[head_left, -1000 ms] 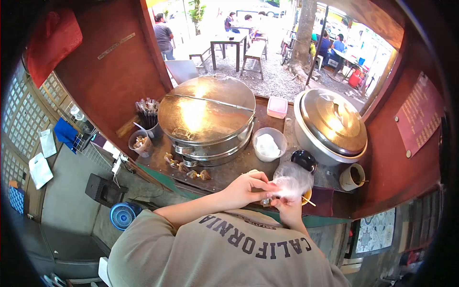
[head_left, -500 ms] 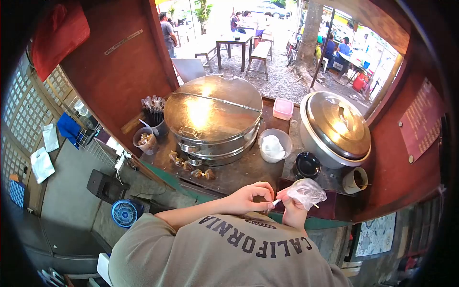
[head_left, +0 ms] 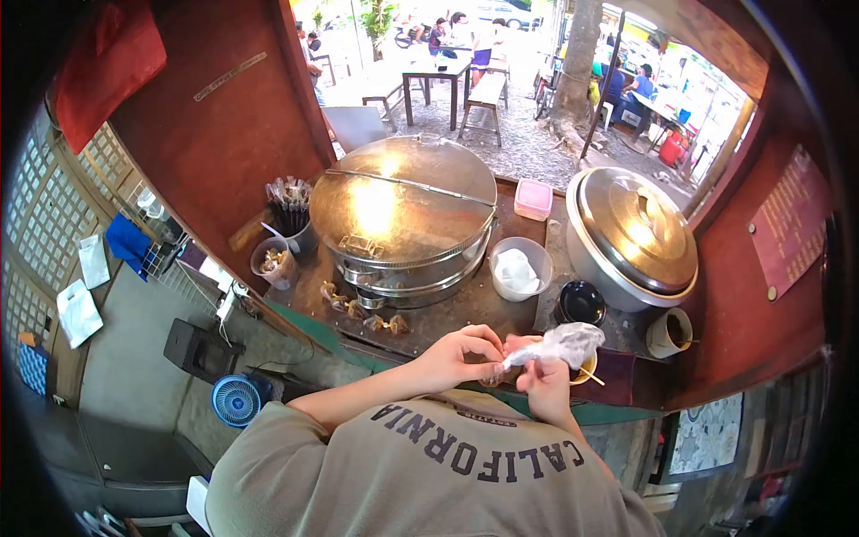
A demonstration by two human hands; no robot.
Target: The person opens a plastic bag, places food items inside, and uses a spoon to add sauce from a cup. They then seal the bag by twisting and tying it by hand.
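Note:
A clear plastic bag [head_left: 573,342] is stretched between my hands above the counter's front edge. My left hand [head_left: 467,356] pinches the bag's narrow, gathered end between thumb and fingers. My right hand [head_left: 542,376] is closed around the bag nearer its puffed-out part, whose contents I cannot make out. Just beyond the right hand, a yellow-rimmed bowl [head_left: 586,365] shows partly under the bag, with a light wooden stick [head_left: 591,377] leaning out of it.
A large round steel steamer [head_left: 403,215] fills the counter's left. To the right stand a lidded pot [head_left: 635,234], a white tub [head_left: 519,268], a black bowl [head_left: 580,302] and a brown-stained container [head_left: 668,333]. Small knotted bags [head_left: 385,324] lie along the front edge.
The bag has swung from hanging over my right hand to lying stretched sideways, its end pulled left. My right hand has turned, and the yellow-rimmed bowl and stick show more.

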